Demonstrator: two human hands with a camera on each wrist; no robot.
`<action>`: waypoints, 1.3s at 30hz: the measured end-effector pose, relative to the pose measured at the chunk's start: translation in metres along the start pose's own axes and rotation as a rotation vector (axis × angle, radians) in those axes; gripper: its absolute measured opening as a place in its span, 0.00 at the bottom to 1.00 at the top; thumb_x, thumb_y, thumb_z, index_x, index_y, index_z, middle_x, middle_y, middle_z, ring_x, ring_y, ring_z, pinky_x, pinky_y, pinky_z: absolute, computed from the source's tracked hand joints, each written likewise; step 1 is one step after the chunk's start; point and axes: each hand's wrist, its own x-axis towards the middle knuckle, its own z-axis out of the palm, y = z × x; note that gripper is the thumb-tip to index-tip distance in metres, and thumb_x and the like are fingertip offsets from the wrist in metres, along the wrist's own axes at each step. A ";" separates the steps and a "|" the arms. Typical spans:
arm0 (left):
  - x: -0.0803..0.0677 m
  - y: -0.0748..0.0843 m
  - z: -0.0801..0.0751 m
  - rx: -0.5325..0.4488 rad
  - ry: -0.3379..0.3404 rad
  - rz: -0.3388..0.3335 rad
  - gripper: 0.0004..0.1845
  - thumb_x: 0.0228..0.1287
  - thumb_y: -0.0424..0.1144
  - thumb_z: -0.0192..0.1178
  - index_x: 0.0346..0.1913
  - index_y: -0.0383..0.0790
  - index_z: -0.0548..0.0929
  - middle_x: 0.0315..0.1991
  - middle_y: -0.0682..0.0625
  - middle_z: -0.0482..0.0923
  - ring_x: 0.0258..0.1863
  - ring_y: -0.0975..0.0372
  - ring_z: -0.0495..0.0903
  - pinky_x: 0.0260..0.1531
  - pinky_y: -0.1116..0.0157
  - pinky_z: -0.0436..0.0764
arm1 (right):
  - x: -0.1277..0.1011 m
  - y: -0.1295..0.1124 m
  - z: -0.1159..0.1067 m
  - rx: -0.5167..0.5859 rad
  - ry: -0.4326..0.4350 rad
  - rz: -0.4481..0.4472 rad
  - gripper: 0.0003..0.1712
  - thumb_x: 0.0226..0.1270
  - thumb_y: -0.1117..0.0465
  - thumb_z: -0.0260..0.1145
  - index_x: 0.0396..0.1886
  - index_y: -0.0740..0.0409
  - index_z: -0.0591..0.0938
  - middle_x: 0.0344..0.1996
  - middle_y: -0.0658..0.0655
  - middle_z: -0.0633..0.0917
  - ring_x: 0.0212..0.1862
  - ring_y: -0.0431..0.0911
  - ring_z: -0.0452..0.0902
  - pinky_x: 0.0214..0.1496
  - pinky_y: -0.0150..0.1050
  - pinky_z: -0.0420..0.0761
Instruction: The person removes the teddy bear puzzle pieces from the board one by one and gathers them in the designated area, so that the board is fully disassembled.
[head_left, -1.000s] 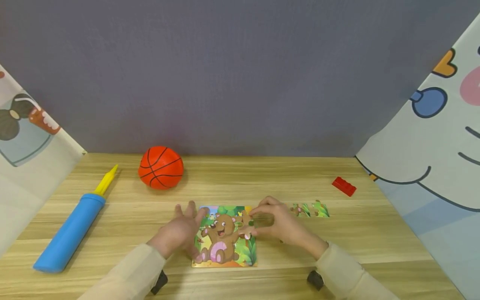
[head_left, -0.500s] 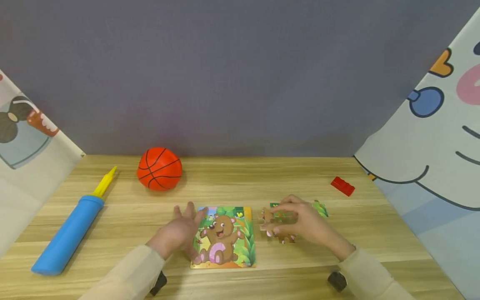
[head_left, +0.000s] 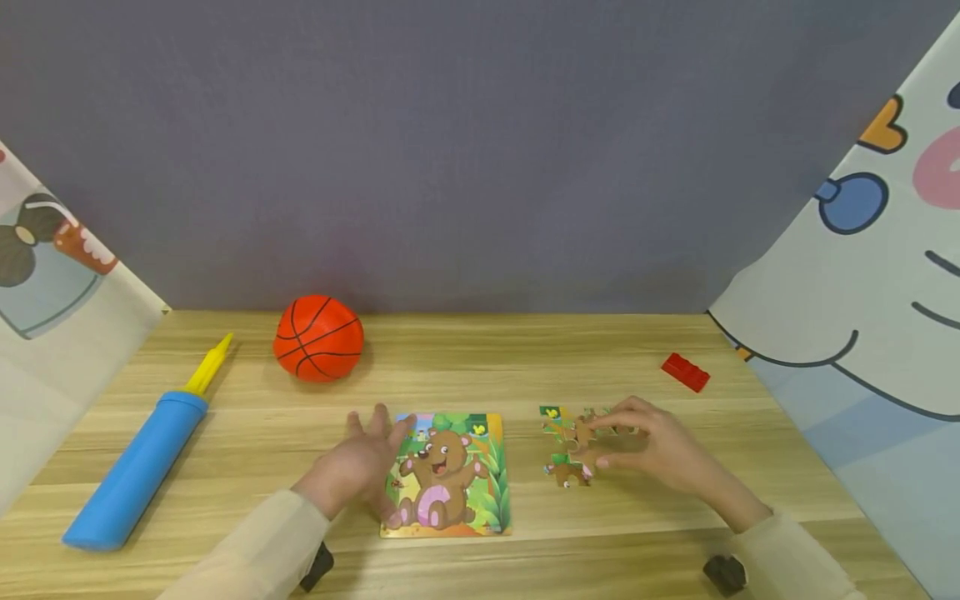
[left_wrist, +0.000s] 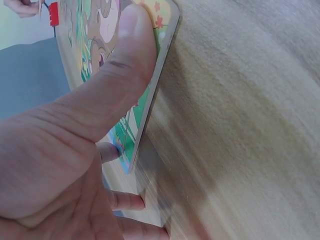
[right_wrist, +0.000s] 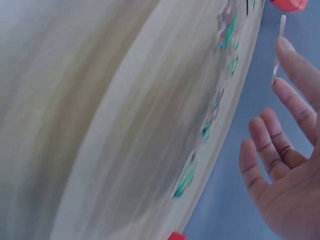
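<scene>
Pieces (head_left: 572, 446) I carried off now lie right of the puzzle board (head_left: 450, 475), my right hand (head_left: 652, 450) loosening above them, my left hand (head_left: 360, 467) flat on the board's edge.

My puzzle (head_left: 448, 475) shows a brown bear amid green leaves; the ball (head_left: 318, 337) is orange with black lines, the pump (head_left: 138, 467) blue and yellow, the brick (head_left: 686, 372) red.

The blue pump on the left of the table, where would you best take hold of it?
Grip the pump around the middle of its thick blue barrel, coming down from above with fingers across its width. It lies flat on the table, slanting away, and the barrel is long and even; the yellow nozzle tapers thin, likely a poorer hold.
</scene>
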 end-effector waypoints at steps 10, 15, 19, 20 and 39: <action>0.000 0.000 0.001 -0.008 -0.007 -0.006 0.72 0.31 0.42 0.84 0.81 0.41 0.50 0.78 0.26 0.37 0.72 0.23 0.40 0.46 0.21 0.70 | -0.021 0.020 -0.008 -0.033 0.019 0.075 0.25 0.55 0.48 0.80 0.52 0.47 0.87 0.44 0.46 0.81 0.45 0.45 0.76 0.39 0.36 0.81; 0.000 0.000 0.001 -0.005 -0.007 -0.005 0.71 0.31 0.42 0.84 0.81 0.41 0.50 0.78 0.26 0.37 0.72 0.23 0.40 0.46 0.22 0.72 | -0.028 0.030 -0.006 -0.045 0.014 0.082 0.25 0.56 0.47 0.80 0.53 0.47 0.88 0.43 0.45 0.80 0.41 0.40 0.73 0.37 0.33 0.79; 0.000 0.000 0.001 -0.002 -0.007 0.000 0.71 0.31 0.42 0.84 0.81 0.41 0.50 0.78 0.25 0.37 0.72 0.22 0.41 0.45 0.24 0.75 | -0.033 0.037 -0.003 -0.044 0.010 0.101 0.25 0.55 0.46 0.80 0.52 0.46 0.88 0.43 0.45 0.81 0.43 0.41 0.75 0.39 0.33 0.81; -0.001 0.000 0.001 -0.002 -0.007 0.001 0.71 0.31 0.42 0.84 0.81 0.41 0.50 0.78 0.25 0.37 0.72 0.22 0.41 0.45 0.25 0.75 | -0.034 0.038 -0.002 -0.043 0.005 0.101 0.25 0.55 0.46 0.80 0.52 0.46 0.88 0.43 0.45 0.81 0.43 0.41 0.75 0.40 0.34 0.82; -0.001 0.002 -0.001 0.031 -0.003 0.009 0.70 0.33 0.44 0.84 0.81 0.39 0.51 0.78 0.25 0.38 0.72 0.22 0.42 0.47 0.30 0.79 | -0.034 0.042 -0.002 -0.018 -0.095 0.107 0.29 0.54 0.46 0.80 0.54 0.50 0.85 0.45 0.47 0.79 0.46 0.44 0.75 0.44 0.35 0.84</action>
